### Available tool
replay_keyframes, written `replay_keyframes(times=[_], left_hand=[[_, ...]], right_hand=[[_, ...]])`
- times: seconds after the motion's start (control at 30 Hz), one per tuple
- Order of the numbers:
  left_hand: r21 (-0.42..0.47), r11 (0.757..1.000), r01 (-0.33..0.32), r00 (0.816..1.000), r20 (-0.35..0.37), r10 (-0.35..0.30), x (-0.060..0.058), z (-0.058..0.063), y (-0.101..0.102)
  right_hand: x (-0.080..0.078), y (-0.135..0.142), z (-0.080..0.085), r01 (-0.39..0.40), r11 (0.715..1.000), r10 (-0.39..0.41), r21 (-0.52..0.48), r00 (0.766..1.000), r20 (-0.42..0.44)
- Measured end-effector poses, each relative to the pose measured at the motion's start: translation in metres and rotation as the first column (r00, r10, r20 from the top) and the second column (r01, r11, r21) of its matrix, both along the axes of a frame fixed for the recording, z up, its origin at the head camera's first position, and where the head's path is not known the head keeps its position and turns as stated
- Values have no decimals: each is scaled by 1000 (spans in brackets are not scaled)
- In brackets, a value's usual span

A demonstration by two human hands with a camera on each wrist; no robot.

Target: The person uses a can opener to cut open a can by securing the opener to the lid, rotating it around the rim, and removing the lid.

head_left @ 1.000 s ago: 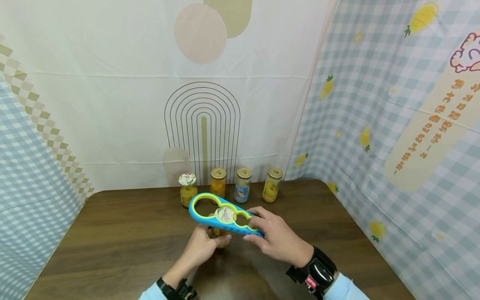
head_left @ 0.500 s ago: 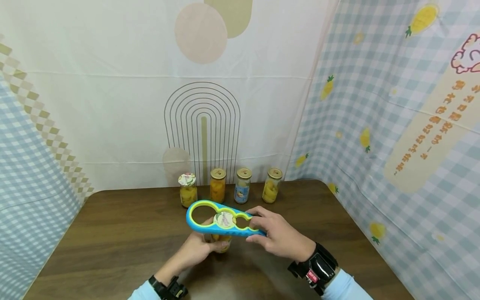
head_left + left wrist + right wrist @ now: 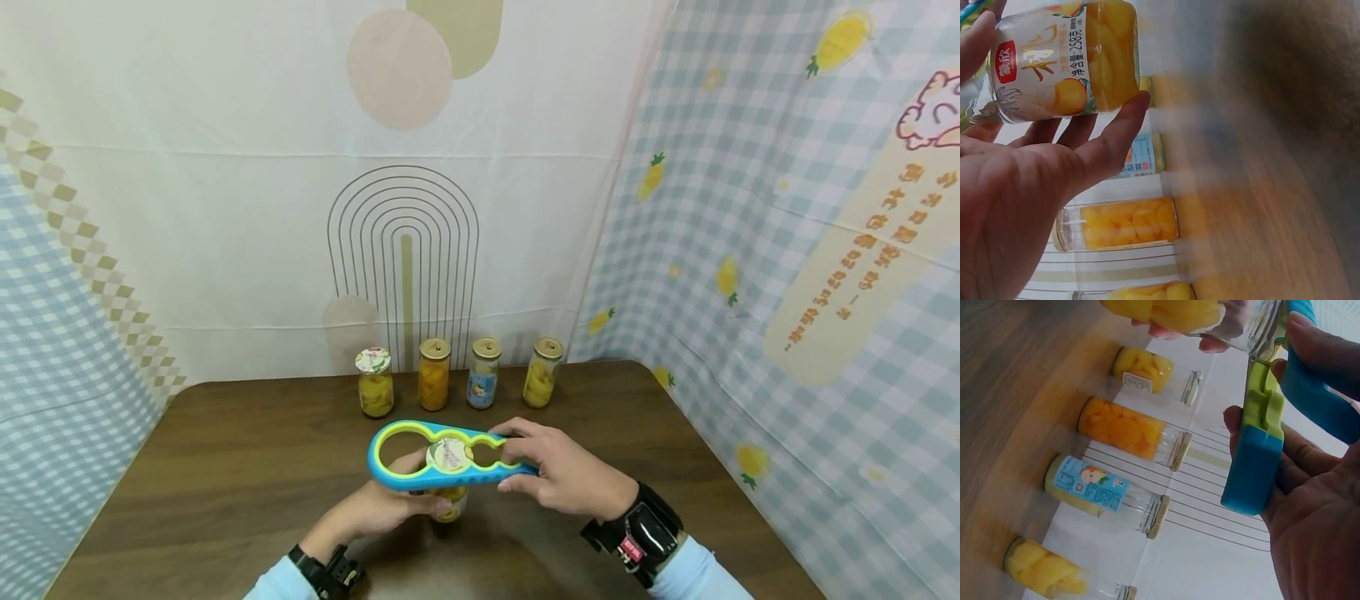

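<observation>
In the head view, the left hand (image 3: 378,506) and the blue-and-green jar opener (image 3: 480,475) above it hide much of the peach jar (image 3: 451,505); the lid (image 3: 449,454) print is too small to read. The left wrist view crops that jar's lid end and blurs the bench (image 3: 1241,219) beyond the left fingertips. In the right wrist view, the bottom edge cuts the yellow-fruit jar (image 3: 1044,569) farthest from the right hand (image 3: 1319,512).

The label (image 3: 1047,69) on the held jar (image 3: 1109,59) reads "净含量:258克", with "蒙欣" on its red patch (image 3: 1005,62); orange characters (image 3: 876,242) on the checked cloth (image 3: 705,208) are illegible.
</observation>
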State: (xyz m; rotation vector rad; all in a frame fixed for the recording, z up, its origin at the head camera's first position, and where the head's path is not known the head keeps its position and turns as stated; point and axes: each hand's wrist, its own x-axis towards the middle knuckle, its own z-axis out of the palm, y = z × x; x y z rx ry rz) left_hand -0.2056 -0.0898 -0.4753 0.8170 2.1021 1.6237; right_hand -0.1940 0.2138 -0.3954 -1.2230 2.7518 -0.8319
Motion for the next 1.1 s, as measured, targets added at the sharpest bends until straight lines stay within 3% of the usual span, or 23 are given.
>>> replay_keyframes(times=[0.23,1.1], left_hand=[[-47,999,-5,1000,0,5,-1,-2,1],[-38,999,-22,1000,-16,22,-3,2,-2]], right_hand=[[1,0,-5,2,1000,-2,0,1000,-9],[0,-2,-6,-2,999,0,-47,999,-45]])
